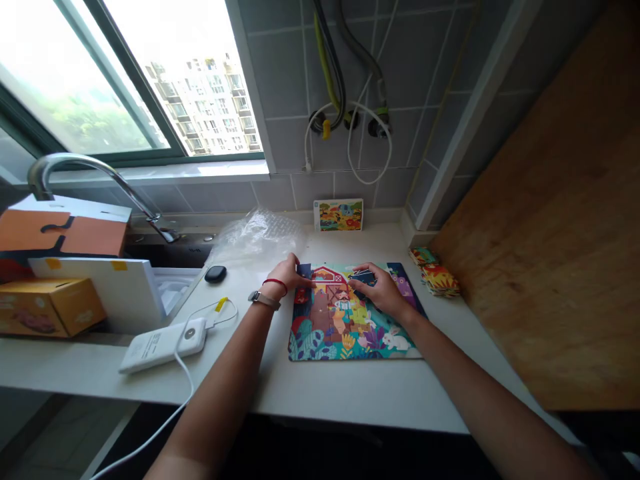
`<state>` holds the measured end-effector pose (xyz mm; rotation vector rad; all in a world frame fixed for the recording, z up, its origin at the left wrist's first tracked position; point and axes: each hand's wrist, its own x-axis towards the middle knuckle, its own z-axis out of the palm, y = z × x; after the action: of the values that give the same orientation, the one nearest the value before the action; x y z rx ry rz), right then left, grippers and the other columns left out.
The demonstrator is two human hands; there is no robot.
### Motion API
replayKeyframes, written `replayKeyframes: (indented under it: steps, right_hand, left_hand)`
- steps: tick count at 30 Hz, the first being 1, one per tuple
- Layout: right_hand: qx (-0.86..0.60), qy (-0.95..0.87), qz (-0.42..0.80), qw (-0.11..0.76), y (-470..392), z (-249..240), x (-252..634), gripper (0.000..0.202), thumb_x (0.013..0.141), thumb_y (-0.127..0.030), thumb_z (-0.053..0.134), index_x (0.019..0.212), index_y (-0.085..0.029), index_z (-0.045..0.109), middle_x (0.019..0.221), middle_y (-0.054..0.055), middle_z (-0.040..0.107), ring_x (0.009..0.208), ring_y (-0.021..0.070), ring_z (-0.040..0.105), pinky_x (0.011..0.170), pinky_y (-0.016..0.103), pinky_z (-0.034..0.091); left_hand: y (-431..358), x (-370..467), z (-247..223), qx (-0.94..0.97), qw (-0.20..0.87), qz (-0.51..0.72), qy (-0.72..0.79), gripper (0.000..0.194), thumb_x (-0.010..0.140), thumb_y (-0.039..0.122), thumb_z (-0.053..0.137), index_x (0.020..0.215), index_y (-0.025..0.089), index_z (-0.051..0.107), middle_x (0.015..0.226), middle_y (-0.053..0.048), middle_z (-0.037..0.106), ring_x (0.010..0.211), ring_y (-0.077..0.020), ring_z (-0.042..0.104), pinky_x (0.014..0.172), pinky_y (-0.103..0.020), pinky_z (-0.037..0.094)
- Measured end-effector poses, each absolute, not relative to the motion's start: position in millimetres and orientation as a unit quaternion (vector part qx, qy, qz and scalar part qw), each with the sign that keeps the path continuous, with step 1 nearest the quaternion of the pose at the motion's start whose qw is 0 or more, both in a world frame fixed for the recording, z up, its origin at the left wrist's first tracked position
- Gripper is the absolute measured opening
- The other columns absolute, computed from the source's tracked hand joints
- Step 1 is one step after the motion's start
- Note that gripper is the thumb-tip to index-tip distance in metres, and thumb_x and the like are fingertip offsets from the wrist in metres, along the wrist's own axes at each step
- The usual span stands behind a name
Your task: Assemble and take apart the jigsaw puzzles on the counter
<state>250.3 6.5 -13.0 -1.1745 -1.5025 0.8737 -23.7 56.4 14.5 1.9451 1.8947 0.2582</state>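
Print (150, 343) on the white oblong power bank (165, 348) was illegible; left hand (289, 275) touched the colourful rectangular jigsaw (335, 319), fingers spread; right hand (383, 290) pinched a dark-blue piece (363, 275).

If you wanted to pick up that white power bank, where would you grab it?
I'd come from above and pinch the long edges of the power bank towards its left end. It looks like a slim slab lying flat, longer than wide. A plug sits at the right end and a cable crosses near there, so the left half seems easier.
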Motion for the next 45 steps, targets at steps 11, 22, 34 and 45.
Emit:
replayKeyframes:
  steps: [11, 22, 34, 45]
  right_hand:
    - [-0.490, -0.650, 0.364, 0.454, 7, -15, 253, 0.040, 0.076, -0.051, 0.078, 0.101, -0.020, 0.069, 0.101, 0.008, 0.074, 0.092, 0.0239, 0.067, 0.082, 0.034, 0.051]
    - [-0.467, -0.653, 0.364, 0.472, 15, -27, 253, 0.037, 0.076, -0.048, 0.078, 0.099, -0.021, 0.068, 0.098, 0.007, 0.074, 0.090, 0.0238, 0.068, 0.081, 0.034, 0.052]
    - [-0.455, -0.646, 0.376, 0.484, 21, -33, 253, 0.037, 0.073, -0.047, 0.078, 0.095, -0.021, 0.066, 0.089, 0.006, 0.073, 0.082, 0.0225, 0.068, 0.075, 0.033, 0.053]
    - [-0.450, -0.645, 0.374, 0.491, 22, -34, 253, 0.037, 0.073, -0.046, 0.078, 0.095, -0.020, 0.067, 0.088, 0.005, 0.073, 0.080, 0.0222, 0.068, 0.074, 0.032, 0.053]
  left_hand:
    - [54, -19, 28, 0.601, 0.379, 0.320, 0.627, 0.035, 0.076, 0.040, 0.078, 0.096, 0.014, 0.064, 0.073, -0.003, 0.070, 0.058, -0.0136, 0.064, 0.053, -0.022, 0.048]
    - [-43, -41, 20, 0.610, 0.409, 0.179, 0.655, 0.058, 0.070, 0.071, 0.069, 0.082, 0.013, 0.066, 0.073, -0.007, 0.069, 0.064, -0.0185, 0.066, 0.049, -0.025, 0.047]
    - [-94, -37, 22, 0.828, 0.194, 0.064, 0.522, 0.099, 0.056, 0.054, 0.093, 0.142, 0.022, 0.057, 0.157, -0.020, 0.041, 0.141, -0.0406, 0.045, 0.117, -0.053, 0.040]
    - [-106, -41, 28, 0.929, 0.018, -0.029, 0.368, 0.040, 0.095, 0.028, 0.060, 0.135, 0.020, 0.061, 0.143, -0.014, 0.061, 0.128, -0.0298, 0.063, 0.098, -0.041, 0.061]
